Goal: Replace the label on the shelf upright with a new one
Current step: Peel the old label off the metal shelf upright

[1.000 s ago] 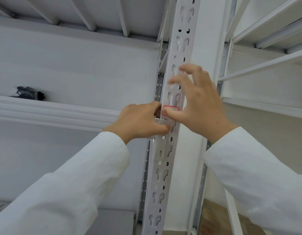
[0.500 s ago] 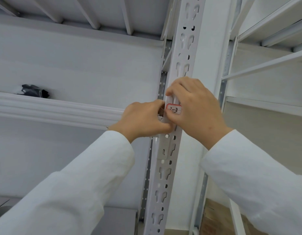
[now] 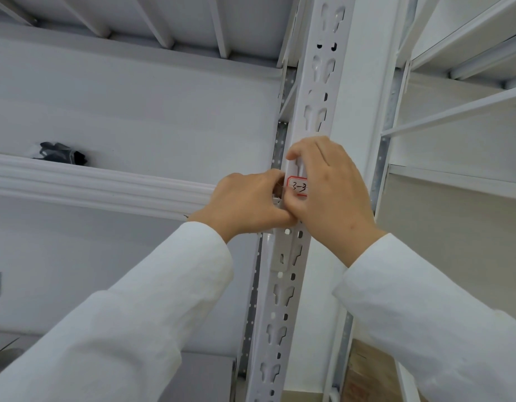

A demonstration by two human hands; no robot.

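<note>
White metal shelving fills the view from below, with a slotted upright (image 3: 297, 256) running up the middle and a shelf beam (image 3: 100, 184) meeting it from the left. On that beam, well away from the upright, lies a dark crumpled thing (image 3: 61, 153), too small to name.

A red-edged label (image 3: 298, 187) with handwritten marks sits on the front face of the upright, just above where the beam joins it. The right hand (image 3: 332, 195) curls over the upright with its thumb on the label's lower edge and its fingertips above. The left hand (image 3: 248, 204) is bunched tight against the upright's left edge, touching the right thumb; whether it pinches anything I cannot tell.

To seat the label well, press from its middle outward, keep it square to the slots, and rub the corners down last.
</note>
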